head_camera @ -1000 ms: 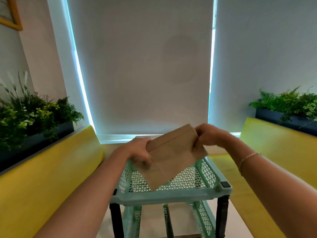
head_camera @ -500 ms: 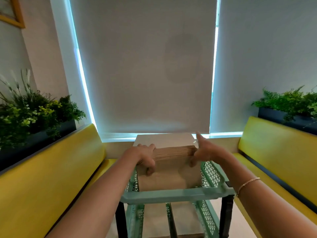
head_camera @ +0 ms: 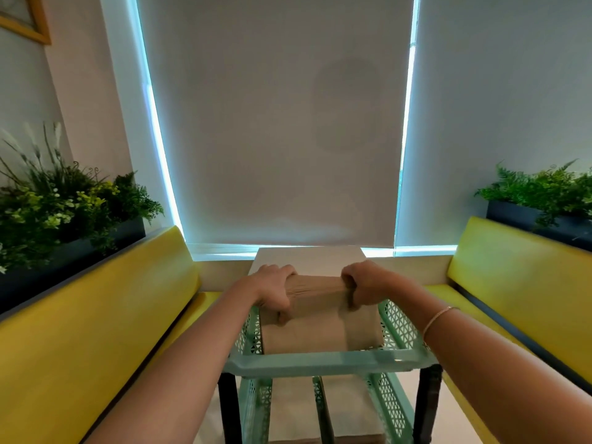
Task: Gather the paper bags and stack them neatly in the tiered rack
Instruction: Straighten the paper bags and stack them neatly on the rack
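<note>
Left hand (head_camera: pixel 274 291) and right hand (head_camera: pixel 365 288), fingers curled round the far edge of a paper-bag stack (head_camera: pixel 320 318), seat it in the top tier of the green rack (head_camera: pixel 323 363); lower-tier bags (head_camera: pixel 323 408) already lie stacked, so placement appears nearly complete.

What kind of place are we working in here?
Likely a café or restaurant booth: yellow bench seats on both sides, planter boxes behind them, and a mint tiered rack holding paper bags.
</note>
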The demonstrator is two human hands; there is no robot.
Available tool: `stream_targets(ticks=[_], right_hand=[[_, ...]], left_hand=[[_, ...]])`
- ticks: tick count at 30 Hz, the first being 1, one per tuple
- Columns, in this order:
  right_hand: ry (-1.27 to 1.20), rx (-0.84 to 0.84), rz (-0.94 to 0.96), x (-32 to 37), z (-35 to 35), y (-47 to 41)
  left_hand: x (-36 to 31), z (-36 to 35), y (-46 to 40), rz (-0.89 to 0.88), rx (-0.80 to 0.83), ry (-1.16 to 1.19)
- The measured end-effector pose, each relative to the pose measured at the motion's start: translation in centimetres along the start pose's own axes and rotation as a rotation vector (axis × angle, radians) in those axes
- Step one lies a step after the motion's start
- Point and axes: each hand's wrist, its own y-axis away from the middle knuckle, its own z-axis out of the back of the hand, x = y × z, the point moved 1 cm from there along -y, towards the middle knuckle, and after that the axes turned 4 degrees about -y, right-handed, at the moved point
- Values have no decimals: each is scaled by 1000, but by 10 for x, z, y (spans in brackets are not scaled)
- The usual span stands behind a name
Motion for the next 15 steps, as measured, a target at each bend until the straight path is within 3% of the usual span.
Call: stream_targets(ticks=[4,8,15], right_hand=[[-159,-16,-29,-24,-2,2],[-386,-54,-86,-33,-10,3],[-820,-104,-208,-42,-20,7]], left_hand=[[17,-1,13,-64,-69,203],[33,-10,24,-10,-64,449],[43,-24,25,47,-45,645]])
